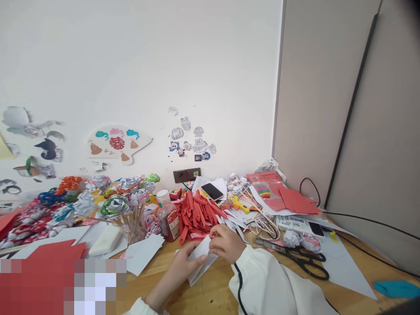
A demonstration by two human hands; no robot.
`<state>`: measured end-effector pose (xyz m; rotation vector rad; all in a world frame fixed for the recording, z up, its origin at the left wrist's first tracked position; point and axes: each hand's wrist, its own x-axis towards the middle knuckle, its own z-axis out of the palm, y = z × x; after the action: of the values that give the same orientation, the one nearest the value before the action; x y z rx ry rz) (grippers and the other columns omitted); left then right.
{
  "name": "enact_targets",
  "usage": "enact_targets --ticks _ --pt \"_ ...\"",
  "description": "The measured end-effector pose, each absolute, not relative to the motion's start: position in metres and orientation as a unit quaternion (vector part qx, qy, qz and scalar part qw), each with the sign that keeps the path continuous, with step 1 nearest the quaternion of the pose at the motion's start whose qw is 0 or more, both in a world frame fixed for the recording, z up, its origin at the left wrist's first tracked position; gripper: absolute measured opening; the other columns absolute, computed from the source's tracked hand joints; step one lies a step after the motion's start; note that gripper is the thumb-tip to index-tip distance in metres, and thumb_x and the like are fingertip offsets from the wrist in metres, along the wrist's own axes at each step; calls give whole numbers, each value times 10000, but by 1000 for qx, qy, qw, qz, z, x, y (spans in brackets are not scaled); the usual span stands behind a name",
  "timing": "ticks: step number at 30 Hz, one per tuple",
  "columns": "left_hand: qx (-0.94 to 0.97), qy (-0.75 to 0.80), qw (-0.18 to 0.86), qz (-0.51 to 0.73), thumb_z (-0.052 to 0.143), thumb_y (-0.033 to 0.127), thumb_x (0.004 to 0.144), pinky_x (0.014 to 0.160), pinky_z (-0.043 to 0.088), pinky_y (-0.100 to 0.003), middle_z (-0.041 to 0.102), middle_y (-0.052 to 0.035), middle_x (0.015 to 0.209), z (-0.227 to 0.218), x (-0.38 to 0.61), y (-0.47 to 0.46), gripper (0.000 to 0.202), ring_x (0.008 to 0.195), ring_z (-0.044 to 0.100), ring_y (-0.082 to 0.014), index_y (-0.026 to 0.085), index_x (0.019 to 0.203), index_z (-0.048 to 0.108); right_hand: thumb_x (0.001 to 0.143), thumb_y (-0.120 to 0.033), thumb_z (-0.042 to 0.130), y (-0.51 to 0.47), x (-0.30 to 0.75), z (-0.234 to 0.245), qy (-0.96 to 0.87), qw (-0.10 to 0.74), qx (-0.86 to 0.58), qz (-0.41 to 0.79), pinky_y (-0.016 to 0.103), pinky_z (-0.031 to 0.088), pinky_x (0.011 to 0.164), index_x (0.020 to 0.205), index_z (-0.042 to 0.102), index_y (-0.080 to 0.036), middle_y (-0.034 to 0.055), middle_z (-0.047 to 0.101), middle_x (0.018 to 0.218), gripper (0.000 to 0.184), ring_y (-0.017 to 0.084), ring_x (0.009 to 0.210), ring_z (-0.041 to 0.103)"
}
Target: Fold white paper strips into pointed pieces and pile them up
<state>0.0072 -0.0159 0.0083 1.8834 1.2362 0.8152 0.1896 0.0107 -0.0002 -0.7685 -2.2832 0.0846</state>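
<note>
A folded sheet of white paper (198, 273) is between both hands, just above the wooden table (147, 288). My left hand (179, 271) grips its left side, with the thumb lying across the paper. On the upper right edge, the fingers of my right hand (228, 245) are bent and pinch the sheet. Right behind the hands lies a heap of folded red paper strips (197, 212), with folded white paper strips (234, 220) beside it. Black-handled scissors (305, 261) rest to the right of my right sleeve.
Left of the heap stand a bottle (169, 218) and a bundle of sticks (133, 227). Crumpled paper flowers (114, 204) crowd the back left. Behind are a phone (211, 191) and a yellow glue gun (240, 204). Red paper sheets (297, 200) and a black cable (370, 224) lie right.
</note>
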Motion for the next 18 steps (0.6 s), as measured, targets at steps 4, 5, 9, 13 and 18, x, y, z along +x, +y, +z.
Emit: enact_targets --ticks 4,5,9,13,18 --pt "736 501 336 307 599 262 550 744 385 -283 606 -67 972 11 11 -20 474 860 528 -223 141 1002 524 672 -278 567 8 187 0 -848 392 -336 120 260 358 736 734 573 -206 13 481 938 95 134 849 453" --pt "737 504 334 304 591 252 554 747 383 -287 607 -66 969 11 11 -21 463 858 527 -222 141 999 526 678 -269 561 8 187 0 -844 393 -338 140 260 357 746 746 573 -207 11 489 945 92 131 852 461" --pt "733 491 368 294 562 259 591 736 383 -283 609 -62 950 12 11 -23 425 838 529 -208 141 998 530 658 -279 582 9 187 -1 -857 371 -312 174 282 340 804 802 600 -230 19 459 1045 153 151 934 434" --pt "718 490 395 297 585 235 568 707 391 -269 606 -54 942 14 11 -24 433 826 532 -205 158 991 531 644 -307 595 9 188 0 -884 341 -274 162 291 335 824 766 632 -247 14 421 1093 140 163 980 393" --pt "727 490 381 294 588 246 567 668 395 -262 615 -42 865 17 11 -25 353 782 534 -202 164 910 563 653 -313 581 10 189 -2 -884 328 -297 150 298 353 795 705 632 -230 20 453 1056 110 169 959 405"
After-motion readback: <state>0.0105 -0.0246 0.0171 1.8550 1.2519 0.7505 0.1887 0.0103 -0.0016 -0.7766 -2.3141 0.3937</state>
